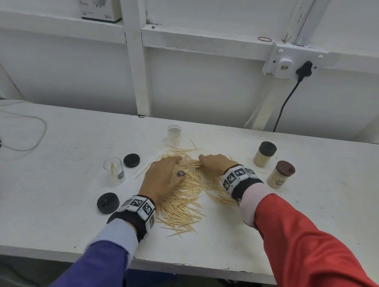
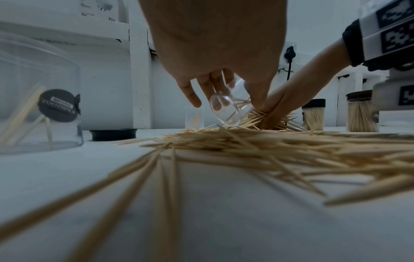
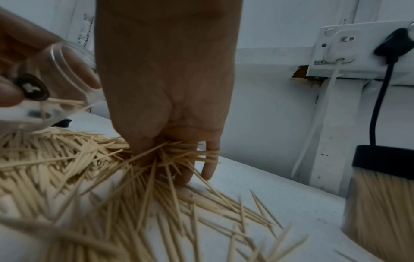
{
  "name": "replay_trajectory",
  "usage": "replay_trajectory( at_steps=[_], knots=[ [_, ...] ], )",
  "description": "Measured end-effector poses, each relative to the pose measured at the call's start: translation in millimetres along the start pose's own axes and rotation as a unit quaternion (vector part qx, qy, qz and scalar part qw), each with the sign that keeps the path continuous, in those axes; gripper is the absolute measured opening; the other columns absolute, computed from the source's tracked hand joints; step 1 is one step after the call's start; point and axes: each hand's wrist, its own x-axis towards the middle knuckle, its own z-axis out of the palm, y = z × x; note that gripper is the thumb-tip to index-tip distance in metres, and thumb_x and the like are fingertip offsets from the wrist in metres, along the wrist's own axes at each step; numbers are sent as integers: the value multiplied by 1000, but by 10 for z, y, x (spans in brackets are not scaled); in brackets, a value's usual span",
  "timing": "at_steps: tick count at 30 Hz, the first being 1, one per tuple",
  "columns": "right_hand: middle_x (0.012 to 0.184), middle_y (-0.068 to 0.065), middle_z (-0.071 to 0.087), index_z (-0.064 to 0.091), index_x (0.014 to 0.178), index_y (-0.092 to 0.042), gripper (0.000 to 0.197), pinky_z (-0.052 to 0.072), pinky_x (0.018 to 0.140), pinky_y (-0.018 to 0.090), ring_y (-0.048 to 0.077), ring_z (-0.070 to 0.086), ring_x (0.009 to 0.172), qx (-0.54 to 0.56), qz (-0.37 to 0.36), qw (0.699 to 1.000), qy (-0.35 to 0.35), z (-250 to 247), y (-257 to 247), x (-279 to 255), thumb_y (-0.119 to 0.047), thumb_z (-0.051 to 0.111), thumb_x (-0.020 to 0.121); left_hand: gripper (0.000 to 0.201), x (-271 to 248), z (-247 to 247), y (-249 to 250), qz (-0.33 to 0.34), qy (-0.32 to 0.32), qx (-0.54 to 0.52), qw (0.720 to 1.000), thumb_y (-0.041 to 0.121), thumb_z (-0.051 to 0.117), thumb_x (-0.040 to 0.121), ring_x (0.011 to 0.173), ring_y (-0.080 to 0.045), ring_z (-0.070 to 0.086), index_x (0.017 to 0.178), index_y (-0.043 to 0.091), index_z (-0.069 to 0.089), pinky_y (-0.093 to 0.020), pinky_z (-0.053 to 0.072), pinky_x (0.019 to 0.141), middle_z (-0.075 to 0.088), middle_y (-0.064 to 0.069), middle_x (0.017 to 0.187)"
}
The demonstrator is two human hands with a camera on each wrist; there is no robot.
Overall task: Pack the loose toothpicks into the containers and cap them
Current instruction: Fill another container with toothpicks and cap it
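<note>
Two capped jars stand full, but the toothpicks mostly lie loose — the left hand grips a tilted clear jar, the right hand closes on a bunch.

A white table stands against a white panelled wall. A wall socket holds a black plug whose black cable hangs down, and a rubber band lies on the ledge above. A white box stands on the ledge at upper left, and cables lie at the table's left end.

White box on ledge reads "30w"; jar label txt too blurred.
</note>
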Motion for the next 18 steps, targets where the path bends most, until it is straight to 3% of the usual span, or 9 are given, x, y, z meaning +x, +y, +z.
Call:
replay_trajectory(
  at_steps=[3,5,8,11,13,16,18],
  knots=[
    [100,10,60,42,109,-8,17,39,70,33,24,49,77,-25,-9,1000,-6,55,50,11,-12,53,96,56,1,-1,1,-1,-1,-2,1000,36,67,87,113,-18,55,136,18,48,-39,41,98,60,4,120],
    [100,9,62,44,107,-9,15,39,70,32,22,50,76,-32,-4,999,3,75,55,-1,-16,53,97,56,5,-1,-3,-1,-4,0,1000,36,68,87,113,-19,55,136,17,48,-40,42,98,61,3,121],
    [98,7,62,46,107,-9,17,35,82,35,23,49,77,-15,2,1000,12,54,81,-34,-24,41,103,56,4,-5,-4,-6,-7,4,1000,36,67,87,113,-20,55,136,17,48,-40,41,98,60,3,121],
    [84,-2,55,39,98,-14,13,34,96,39,23,48,77,18,2,1000,15,4,154,-84,-26,39,103,55,3,-13,1,-15,7,14,1000,35,66,88,111,-20,54,136,18,48,-38,40,97,60,2,120],
    [81,-6,48,36,98,-16,9,32,90,36,22,46,81,57,-4,998,7,-94,202,-151,-22,36,104,53,6,-16,2,-21,18,28,999,35,65,88,110,-20,54,135,18,48,-37,38,96,60,2,120],
    [91,0,54,37,100,-16,12,33,82,35,23,50,84,109,-17,994,-4,-233,281,-222,-27,34,105,52,7,-11,-15,-29,27,46,998,34,64,87,111,-20,53,134,18,49,-35,37,94,59,1,120],
    [86,0,52,39,99,-16,15,35,75,35,23,49,82,140,-19,990,-12,-283,328,-235,-29,35,105,52,9,-7,-25,-32,27,54,998,34,64,88,111,-21,52,135,18,48,-35,37,93,59,1,121]
  ],
)
